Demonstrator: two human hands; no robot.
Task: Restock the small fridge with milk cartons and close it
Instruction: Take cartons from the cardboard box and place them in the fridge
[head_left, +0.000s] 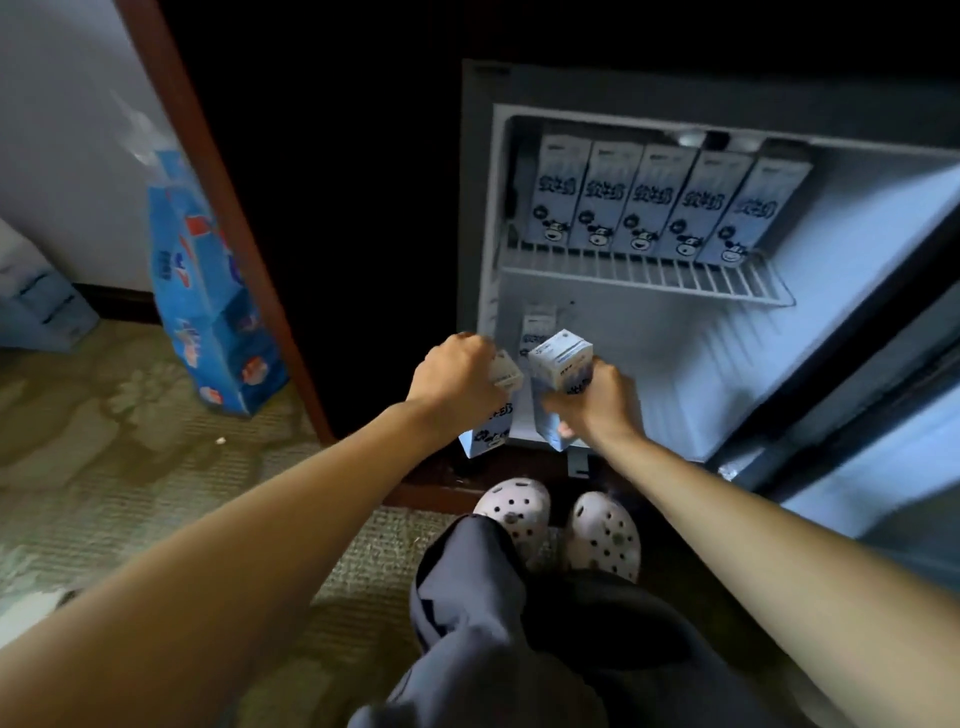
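Head view. Left hand (457, 374) and right hand (602, 405) each grasp 1 milk carton, left carton (491, 434) and right carton (561, 364), side by side at the front lip of the fridge (480, 208). Long axes roughly vertical. The bare lower compartment (701, 364) lies ahead and rightward, nearer the right hand. Both arms are extended. A row of 5 cartons (649, 208) stands on the wire shelf (649, 283) above

Home bedroom or hotel room, cannot tell which. Small fridge (675, 364) built into dark wood cabinet (247, 260), just beyond right hand (597, 405). Patterned carpet (104, 467), white wall (62, 104), dark skirting (114, 304), blue printed box (208, 312) on floor, all left of left hand (457, 379).
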